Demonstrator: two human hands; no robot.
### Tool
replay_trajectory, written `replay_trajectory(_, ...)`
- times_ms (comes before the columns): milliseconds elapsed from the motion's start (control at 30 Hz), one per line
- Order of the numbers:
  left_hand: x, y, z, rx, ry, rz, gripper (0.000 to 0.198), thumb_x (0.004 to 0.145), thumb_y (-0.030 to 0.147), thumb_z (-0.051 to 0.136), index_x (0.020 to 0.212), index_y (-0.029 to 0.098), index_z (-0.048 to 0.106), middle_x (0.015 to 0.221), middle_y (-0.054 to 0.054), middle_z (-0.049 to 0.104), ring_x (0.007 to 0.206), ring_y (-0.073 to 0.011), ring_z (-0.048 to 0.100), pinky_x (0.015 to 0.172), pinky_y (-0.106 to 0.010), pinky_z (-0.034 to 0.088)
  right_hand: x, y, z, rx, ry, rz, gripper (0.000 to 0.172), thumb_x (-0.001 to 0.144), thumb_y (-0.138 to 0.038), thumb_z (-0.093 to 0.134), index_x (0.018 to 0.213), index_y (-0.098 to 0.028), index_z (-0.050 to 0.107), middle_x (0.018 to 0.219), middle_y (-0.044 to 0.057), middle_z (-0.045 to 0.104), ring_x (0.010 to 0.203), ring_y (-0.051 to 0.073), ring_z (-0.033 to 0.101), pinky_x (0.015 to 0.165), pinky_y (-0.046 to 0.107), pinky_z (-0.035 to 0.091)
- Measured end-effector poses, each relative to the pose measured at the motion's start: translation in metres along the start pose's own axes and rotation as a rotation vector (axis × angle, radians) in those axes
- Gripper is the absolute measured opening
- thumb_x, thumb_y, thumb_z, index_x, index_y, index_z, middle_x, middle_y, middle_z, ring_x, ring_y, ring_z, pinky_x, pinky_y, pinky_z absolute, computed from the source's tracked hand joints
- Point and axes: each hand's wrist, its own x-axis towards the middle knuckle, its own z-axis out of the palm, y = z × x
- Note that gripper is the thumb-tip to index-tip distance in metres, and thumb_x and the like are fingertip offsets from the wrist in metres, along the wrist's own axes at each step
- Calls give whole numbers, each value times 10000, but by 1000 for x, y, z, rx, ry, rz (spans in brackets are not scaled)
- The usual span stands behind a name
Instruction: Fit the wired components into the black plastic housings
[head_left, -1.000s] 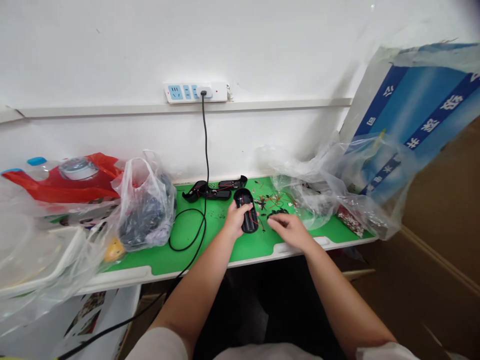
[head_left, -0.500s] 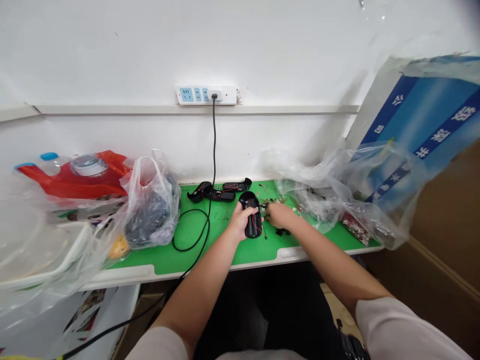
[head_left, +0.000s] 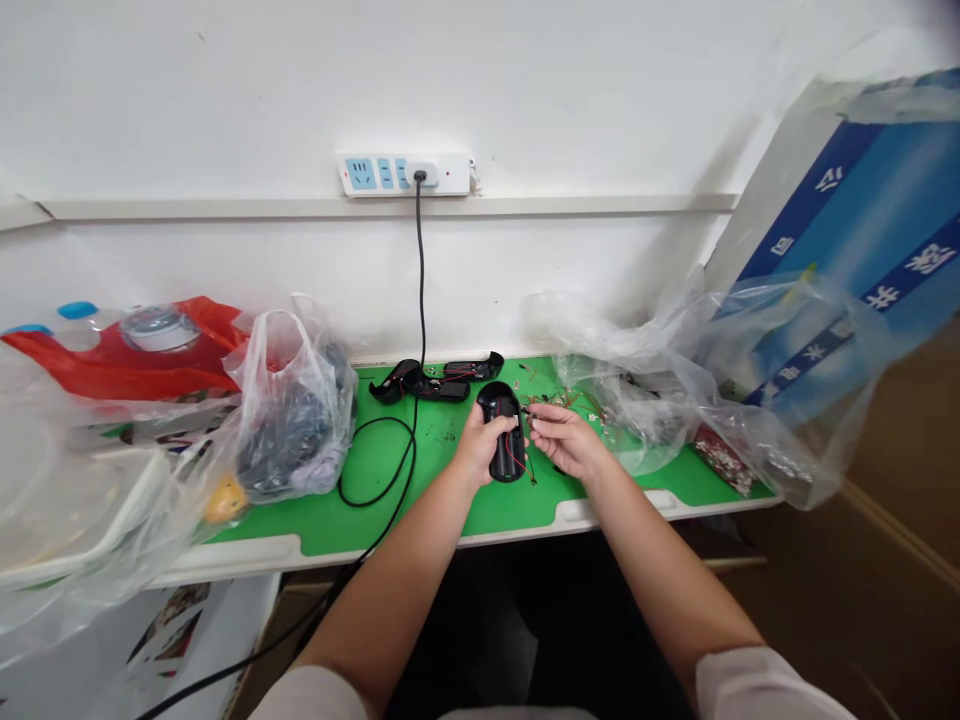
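Observation:
My left hand (head_left: 478,445) is closed round a black plastic housing (head_left: 508,462) with a rounded top, thumb across its open face. A thin red wire (head_left: 508,447) runs out of the housing and hangs down on its right side. Just to the right, my right hand (head_left: 566,437) is pinched, thumb against fingers, on a small dark part (head_left: 529,413) too tiny to name. Behind the left hand, more black housings (head_left: 442,384) with red wires lie on the green table mat (head_left: 442,485).
Loose wires and small parts (head_left: 570,400) are scattered beside a clear plastic bag (head_left: 645,400). At left stands a filled plastic bag (head_left: 292,430) near a red bag (head_left: 150,350). A black cable (head_left: 421,270) drops from the power strip (head_left: 405,174) across the mat.
My right hand has turned palm up and lifted from the small parts, its fingertips now pinched next to the housing. The left hand still holds the housing; the view has shifted slightly.

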Motion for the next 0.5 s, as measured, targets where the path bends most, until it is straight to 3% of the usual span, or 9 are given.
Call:
replay_trajectory(233,1,-1,1,38,22,6,554,589,247,682,1068,258,404,746,23,585,483,-170,604,441,-313,497,0,-4,-2,104,-34,43,272,635,-108,746,897,-122,674,789,49,713,685,106,682,664,136,562)
replay_trajectory(500,0,-4,3,59,47,54,605,585,232,697,1126,256,428,733,52,556,474,-102,553,466,-269,494,1,4,-1,70,-30,23,241,648,-112,748,878,-109,677,731,48,710,597,115,672,604,174,577)
